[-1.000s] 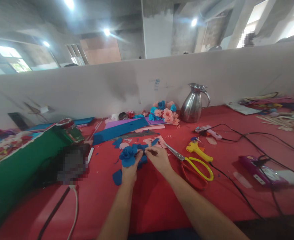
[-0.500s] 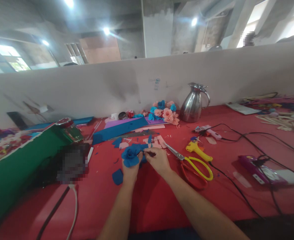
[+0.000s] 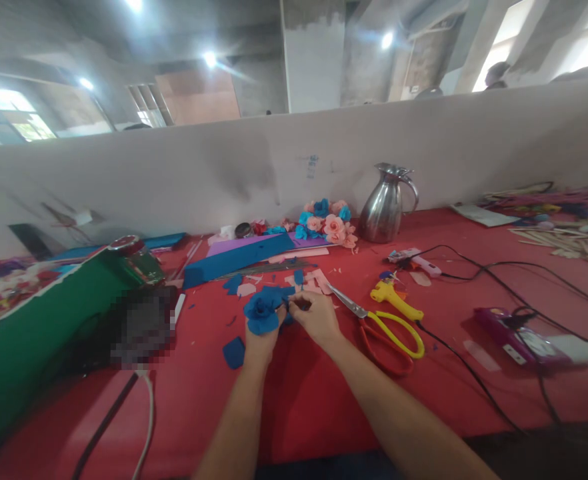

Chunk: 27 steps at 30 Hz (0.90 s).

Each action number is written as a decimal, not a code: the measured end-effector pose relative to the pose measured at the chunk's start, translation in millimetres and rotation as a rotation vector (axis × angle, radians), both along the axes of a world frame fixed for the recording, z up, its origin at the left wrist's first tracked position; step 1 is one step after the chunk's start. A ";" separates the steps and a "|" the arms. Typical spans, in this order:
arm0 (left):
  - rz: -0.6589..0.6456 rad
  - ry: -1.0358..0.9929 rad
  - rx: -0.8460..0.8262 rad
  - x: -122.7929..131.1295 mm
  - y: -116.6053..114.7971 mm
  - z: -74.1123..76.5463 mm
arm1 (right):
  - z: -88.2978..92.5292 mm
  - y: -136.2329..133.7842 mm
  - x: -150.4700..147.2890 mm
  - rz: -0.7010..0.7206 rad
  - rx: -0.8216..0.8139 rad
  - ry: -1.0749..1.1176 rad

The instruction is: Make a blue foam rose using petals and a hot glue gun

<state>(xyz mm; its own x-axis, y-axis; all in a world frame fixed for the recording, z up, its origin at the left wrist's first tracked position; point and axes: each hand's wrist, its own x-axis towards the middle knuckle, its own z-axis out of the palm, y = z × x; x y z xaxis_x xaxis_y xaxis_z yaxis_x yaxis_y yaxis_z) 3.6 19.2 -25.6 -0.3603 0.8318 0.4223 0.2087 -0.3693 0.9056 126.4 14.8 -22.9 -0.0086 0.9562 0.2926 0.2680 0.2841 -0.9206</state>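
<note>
A blue paper flower [image 3: 263, 312] faces up toward me over the red table [image 3: 319, 400]. My left hand [image 3: 262, 343] is closed around it from below, and the petals hide most of the fingers. At the flower's right side my right hand [image 3: 319, 316] is pinched, thumb and forefinger close to the blue paper; what lies between the fingertips is too small to make out. Blue cut petals [image 3: 234, 352] lie left of my left hand. Pink paper scraps [image 3: 319, 281] lie just behind my hands. Large scissors [image 3: 374, 320] with one yellow and one red handle rest to the right.
A yellow glue gun [image 3: 398, 300] lies beyond the scissors, its cord running across the right side. Behind stand a steel jug [image 3: 383, 205] and a bunch of paper flowers [image 3: 331, 227]. A green box [image 3: 44, 333] borders the left. A purple power strip [image 3: 521, 340] lies right.
The right hand's fingertips have moved slightly right, away from the flower's centre. My left hand keeps its hold on the flower. The whole view has shifted a little.
</note>
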 end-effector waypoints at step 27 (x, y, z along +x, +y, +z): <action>0.002 0.103 0.032 -2.1 -4.9 0.4 | 0.5 1.3 -0.2 0.031 0.035 -0.008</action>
<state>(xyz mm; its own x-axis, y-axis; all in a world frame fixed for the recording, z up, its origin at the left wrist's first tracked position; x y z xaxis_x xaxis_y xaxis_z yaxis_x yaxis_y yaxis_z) 1.4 14.3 -25.2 -0.3153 0.8165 0.4836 0.3014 -0.3971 0.8669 126.2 16.1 -22.4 -0.0409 0.9447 0.3254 0.2662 0.3242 -0.9078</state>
